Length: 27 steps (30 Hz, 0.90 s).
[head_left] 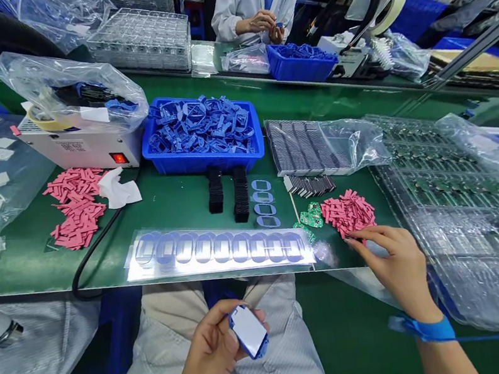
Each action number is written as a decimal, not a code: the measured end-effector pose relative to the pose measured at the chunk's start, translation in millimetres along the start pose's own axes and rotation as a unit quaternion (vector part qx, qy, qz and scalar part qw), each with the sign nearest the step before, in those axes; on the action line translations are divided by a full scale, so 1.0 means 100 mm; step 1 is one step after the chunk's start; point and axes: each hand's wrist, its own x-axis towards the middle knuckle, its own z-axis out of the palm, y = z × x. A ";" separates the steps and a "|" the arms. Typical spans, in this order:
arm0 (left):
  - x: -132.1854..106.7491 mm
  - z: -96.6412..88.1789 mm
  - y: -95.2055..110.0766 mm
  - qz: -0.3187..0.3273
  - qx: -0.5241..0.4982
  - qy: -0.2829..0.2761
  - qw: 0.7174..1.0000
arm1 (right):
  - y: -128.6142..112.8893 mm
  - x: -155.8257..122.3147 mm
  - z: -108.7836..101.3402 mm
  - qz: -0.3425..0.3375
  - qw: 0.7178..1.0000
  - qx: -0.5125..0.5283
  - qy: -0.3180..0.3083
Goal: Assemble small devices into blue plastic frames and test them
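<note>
The green tabletop (176, 205) runs across our whole view. The stock on it sits in a fan within arm's reach, which we judge is why nothing lies far back. At our right, stacked clear blister trays (473, 207) take up the most room. Ahead of us is a blue bin (202, 162) heaped with blue frames, and two short black stacks (229, 193) stand just before it. Along the near edge lies a clear strip (217, 253) with frames lined up in a row, probably so each can be taken in turn. A pile of pink pads (348, 212) lies near its right end, with a few green circuit boards (312, 216) between them.

Our right hand (393, 262), a blue wrist strap (424, 329) behind it, rests its fingertips on the near edge of that pile. We cannot tell whether its grip has closed on a pad. Our left hand (210, 353) is over our lap, below the tabletop. Its grip pinches a blue-framed piece (249, 330) by the edges, with the white face turned up and left bare.
</note>
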 end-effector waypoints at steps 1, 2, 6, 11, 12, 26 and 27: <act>0.00 0.02 0.00 -0.002 0.001 -0.002 1.000 | 0.07 -0.01 0.02 -0.018 1.000 -0.004 -0.012; 0.00 0.04 0.00 -0.003 0.002 -0.006 1.000 | 0.12 -0.02 0.04 -0.036 0.999 -0.006 -0.020; -0.02 0.14 0.01 -0.007 0.012 0.010 1.000 | 0.22 0.00 0.08 -0.089 0.995 -0.019 -0.030; -0.02 0.21 0.03 -0.015 0.011 0.017 1.000 | 0.23 0.01 0.08 -0.142 0.989 -0.037 -0.037; -0.01 0.21 0.03 -0.017 0.012 0.005 1.000 | 0.22 0.00 0.09 -0.146 0.988 -0.040 -0.032; 0.09 0.25 0.00 -0.015 -0.011 -0.007 1.000 | -0.78 0.08 -0.18 0.009 0.957 0.289 0.032; 0.10 0.27 0.01 -0.019 -0.015 -0.006 1.000 | -0.92 0.09 -0.21 0.004 0.929 0.370 -0.005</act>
